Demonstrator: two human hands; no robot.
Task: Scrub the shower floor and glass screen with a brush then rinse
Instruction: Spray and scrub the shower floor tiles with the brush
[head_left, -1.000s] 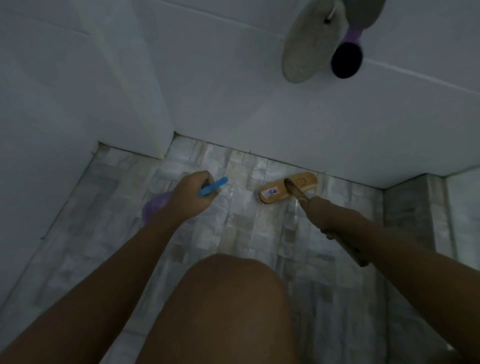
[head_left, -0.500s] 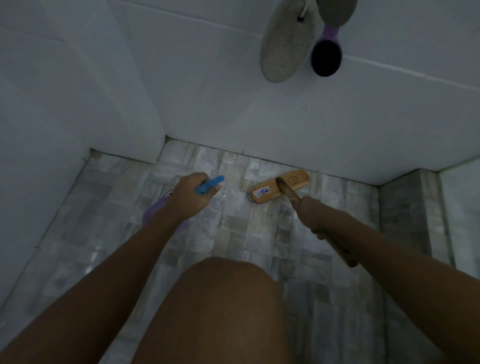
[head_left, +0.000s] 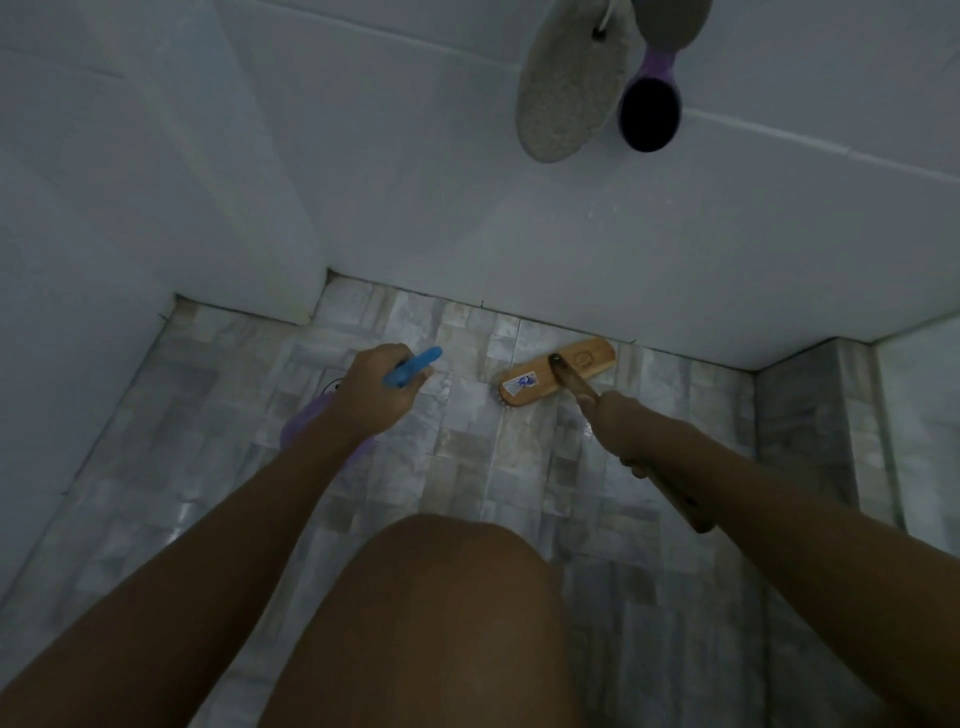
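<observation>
Barely shifted: stickered wooden brush (head_left: 535, 387), bristles down, right hand (head_left: 623, 423) around its handle; left hand (head_left: 376, 395) around blue handle (head_left: 415, 364).

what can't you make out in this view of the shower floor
All in the head view:
- Purple object: mostly hidden under the left hand, which grips a blue handle; what it is stays unclear.
- Wooden brush: bristles face the floor tiles, sticker too small to read; the right hand covers part of its handle.
- Grey pad and purple brush hanging above: tops cut off by the upper edge.
</observation>
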